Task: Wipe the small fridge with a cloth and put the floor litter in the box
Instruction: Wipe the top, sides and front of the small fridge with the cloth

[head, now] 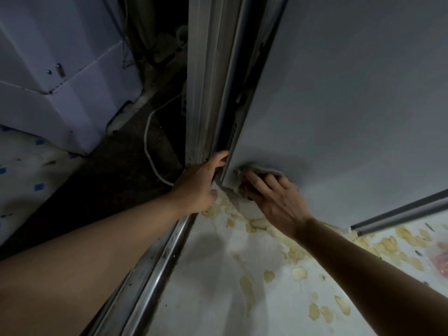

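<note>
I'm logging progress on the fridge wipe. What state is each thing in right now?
Fridge: side panel being wiped near its bottom corner.
Cloth: bunched, pressed against the fridge.
Right hand: fingers spread, pressing the cloth.
Left hand: fingers hooked round the fridge's rear edge.
Floor: stained with yellowish blotches.

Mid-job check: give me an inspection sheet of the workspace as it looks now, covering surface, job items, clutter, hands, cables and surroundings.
Surface: pale floor, blotched with yellowish patches; a metal rail runs across it.
Job's things: grey fridge side panel; grey cloth pressed low on it near the corner edge. Box: nothing seen.
Clutter: something pinkish at the right edge, too blurred to identify.
Hands: right hand presses the cloth flat against the panel; left hand has fingers hooked round the fridge's corner edge.
Cables: white cable trailing over the dark floor behind the fridge.
Surroundings: white appliance at left; dim, dark gap between.
</note>
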Motion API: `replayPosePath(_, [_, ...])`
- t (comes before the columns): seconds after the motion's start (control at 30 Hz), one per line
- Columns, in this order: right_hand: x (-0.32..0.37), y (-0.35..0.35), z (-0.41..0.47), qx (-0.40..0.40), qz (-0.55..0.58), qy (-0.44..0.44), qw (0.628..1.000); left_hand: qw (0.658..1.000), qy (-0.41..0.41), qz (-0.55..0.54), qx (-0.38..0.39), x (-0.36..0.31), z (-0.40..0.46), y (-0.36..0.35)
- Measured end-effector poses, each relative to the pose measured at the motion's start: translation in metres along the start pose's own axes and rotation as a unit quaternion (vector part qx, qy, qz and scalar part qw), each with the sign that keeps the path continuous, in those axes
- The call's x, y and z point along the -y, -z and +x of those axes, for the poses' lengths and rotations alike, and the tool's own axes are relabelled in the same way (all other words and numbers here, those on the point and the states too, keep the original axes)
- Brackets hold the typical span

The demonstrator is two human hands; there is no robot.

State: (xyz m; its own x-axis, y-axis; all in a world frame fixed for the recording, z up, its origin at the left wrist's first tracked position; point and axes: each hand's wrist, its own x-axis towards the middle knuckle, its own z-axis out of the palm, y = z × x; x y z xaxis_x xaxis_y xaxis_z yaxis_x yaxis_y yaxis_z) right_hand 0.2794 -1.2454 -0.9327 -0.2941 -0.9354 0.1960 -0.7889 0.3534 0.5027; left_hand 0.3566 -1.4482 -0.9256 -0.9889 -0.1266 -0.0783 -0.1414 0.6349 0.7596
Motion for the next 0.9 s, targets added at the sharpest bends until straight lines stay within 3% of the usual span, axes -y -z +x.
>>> replayPosePath(0.1, [0.006, 0.008, 0.027, -0.029, -0.005, -0.024, 0.999, 1.0, 0.0, 0.012, -0.023, 0.006, 0.001, 0.003])
replayPosePath(0.2, [0.008, -0.002, 0.026, -0.008, -0.046, -0.003, 0.999, 0.999, 0.018, 0.033, -0.022, 0.009, 0.001, 0.006])
replayPosePath(0.37, [0.029, -0.011, 0.032, 0.167, -0.073, 0.114, 0.977, 0.999, 0.03, 0.032, -0.008, 0.013, -0.001, 0.003])
replayPosePath(0.43, [0.043, -0.015, 0.04, 0.198, -0.074, 0.124, 0.97, 0.999, 0.036, 0.038, -0.011, 0.016, -0.002, 0.003])
replayPosePath(0.6, [0.044, -0.013, 0.034, 0.198, -0.088, 0.113, 0.97, 0.998, 0.041, 0.038, 0.003, 0.009, -0.006, -0.002])
replayPosePath(0.9, [0.001, -0.024, -0.056, 0.216, -0.105, 0.057, 0.969, 0.999, 0.029, 0.031, 0.027, -0.01, -0.002, -0.022])
